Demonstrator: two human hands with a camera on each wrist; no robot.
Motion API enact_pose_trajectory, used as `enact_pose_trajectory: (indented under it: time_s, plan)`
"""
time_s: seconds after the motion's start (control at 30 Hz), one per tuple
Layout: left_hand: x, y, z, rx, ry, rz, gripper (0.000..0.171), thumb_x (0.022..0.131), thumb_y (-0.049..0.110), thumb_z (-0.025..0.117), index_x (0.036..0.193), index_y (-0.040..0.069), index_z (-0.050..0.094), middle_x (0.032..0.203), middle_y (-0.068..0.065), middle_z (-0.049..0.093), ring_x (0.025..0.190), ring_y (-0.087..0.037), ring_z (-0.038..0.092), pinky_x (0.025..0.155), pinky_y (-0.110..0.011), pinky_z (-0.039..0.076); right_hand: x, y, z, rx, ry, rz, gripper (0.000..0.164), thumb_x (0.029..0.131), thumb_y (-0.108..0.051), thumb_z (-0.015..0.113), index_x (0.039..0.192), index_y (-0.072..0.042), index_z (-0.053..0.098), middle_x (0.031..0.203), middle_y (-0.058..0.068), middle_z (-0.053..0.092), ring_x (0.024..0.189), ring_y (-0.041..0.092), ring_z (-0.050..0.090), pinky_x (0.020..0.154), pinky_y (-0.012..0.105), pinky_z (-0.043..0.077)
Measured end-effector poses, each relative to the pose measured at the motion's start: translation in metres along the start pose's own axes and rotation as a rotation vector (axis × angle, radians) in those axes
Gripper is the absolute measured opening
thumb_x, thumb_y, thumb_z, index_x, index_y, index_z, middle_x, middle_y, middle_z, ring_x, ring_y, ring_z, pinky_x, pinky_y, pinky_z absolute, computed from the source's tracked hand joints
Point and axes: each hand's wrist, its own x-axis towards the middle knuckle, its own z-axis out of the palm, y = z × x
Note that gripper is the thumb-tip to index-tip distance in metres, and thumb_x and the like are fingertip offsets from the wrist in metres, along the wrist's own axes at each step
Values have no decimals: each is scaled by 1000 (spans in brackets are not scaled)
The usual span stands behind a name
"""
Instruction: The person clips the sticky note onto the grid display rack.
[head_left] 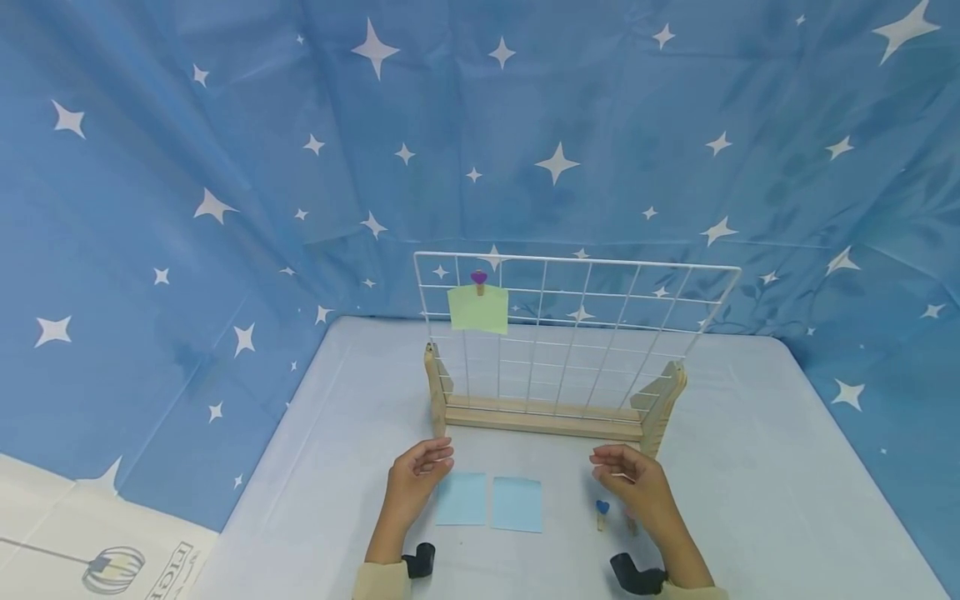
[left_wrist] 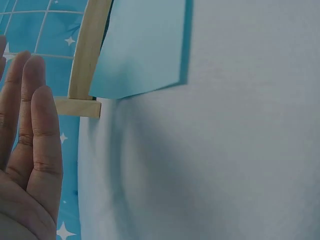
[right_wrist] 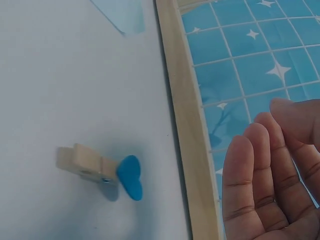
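Left of two blue paper notes, my left hand [head_left: 417, 483] hovers over the table with its fingers loosely bent and nothing in them. Its fingertips are close to the left note [head_left: 461, 500]; the right note [head_left: 517, 505] lies beside that one. My right hand [head_left: 637, 485] is also bare-fingered, held above a wooden clothespin with a blue heart [right_wrist: 129, 177]. A second clothespin [head_left: 632, 525] is partly hidden under this hand. On the white wire grid [head_left: 588, 297], a clothespin with a purple heart [head_left: 479, 279] holds a yellow-green note [head_left: 477, 312].
The grid stands in a wooden base [head_left: 540, 422] with upright side pieces, just beyond both hands. A white cloth covers the table [head_left: 772, 467]. Behind it hangs a blue curtain [head_left: 450, 108] with white stars. Each wrist wears a black camera mount [head_left: 633, 575].
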Motion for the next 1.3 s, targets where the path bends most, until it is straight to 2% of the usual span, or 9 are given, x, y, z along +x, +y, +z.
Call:
enact_pose_trajectory:
  time_s: [0.23, 0.47, 0.57, 0.7, 0.8, 0.87, 1.03, 1.17, 1.3]
  plan:
    - [0, -6, 0, 30, -8, 12, 31, 92, 14, 71, 121, 2, 67, 113, -12, 71, 104, -23, 67, 87, -23, 53, -3, 6, 1, -45, 1, 49, 22, 88, -1, 73, 109, 3, 68, 107, 16, 72, 89, 9, 66, 78, 20, 55]
    - [-2, -7, 0, 48, -13, -34, 31, 94, 14, 69, 123, 2, 66, 116, -14, 70, 107, -25, 66, 87, -22, 52, -3, 10, 1, -56, -13, 103, 21, 87, 1, 72, 109, 1, 69, 107, 15, 71, 89, 9, 66, 78, 21, 55]
    - [-4, 0, -1, 55, -23, -42, 31, 94, 9, 67, 123, -3, 65, 116, -19, 69, 109, -31, 66, 88, -25, 53, -4, 12, 0, -56, -37, 116, 24, 87, 2, 72, 111, 3, 68, 108, 16, 71, 91, 11, 66, 79, 21, 55]
    - [-12, 21, -3, 77, -34, -35, 30, 94, 3, 65, 122, -7, 63, 116, -24, 68, 110, -37, 65, 89, -27, 53, -6, 12, -3, -74, -53, 128, 26, 87, 2, 73, 112, 2, 67, 109, 15, 71, 93, 14, 67, 80, 21, 55]
    - [-16, 30, -5, 104, -24, -31, 29, 93, 3, 65, 121, -7, 64, 115, -23, 68, 109, -37, 65, 90, -27, 54, -7, 14, -5, -109, -56, 137, 25, 87, 0, 73, 111, 1, 68, 107, 13, 71, 93, 14, 66, 80, 22, 55]
    - [-13, 19, -5, 113, -12, -35, 29, 93, 4, 66, 121, -5, 65, 116, -22, 69, 108, -35, 66, 90, -27, 54, -8, 16, -6, -133, -61, 134, 24, 86, 0, 74, 110, -1, 69, 107, 11, 72, 92, 12, 67, 80, 22, 55]
    - [-4, -13, -7, 134, 13, -58, 29, 92, 10, 69, 121, 2, 68, 116, -15, 70, 109, -30, 66, 94, -38, 54, -11, 20, -11, -143, -80, 140, 25, 86, -1, 74, 111, -3, 69, 110, 11, 72, 94, 11, 66, 80, 23, 55]
    - [-4, -15, -7, 180, 31, -75, 29, 91, 10, 70, 119, 4, 69, 115, -13, 71, 110, -31, 66, 96, -45, 52, -13, 21, -13, -192, -83, 143, 25, 85, -2, 75, 109, -5, 70, 109, 8, 72, 94, 11, 65, 80, 22, 54]
    - [-4, -14, -7, 201, 32, -104, 29, 90, 10, 71, 118, 3, 69, 113, -12, 72, 108, -31, 66, 94, -46, 52, -14, 22, -14, -267, -79, 163, 24, 83, -2, 77, 106, -9, 71, 105, 3, 73, 92, 11, 63, 80, 22, 53]
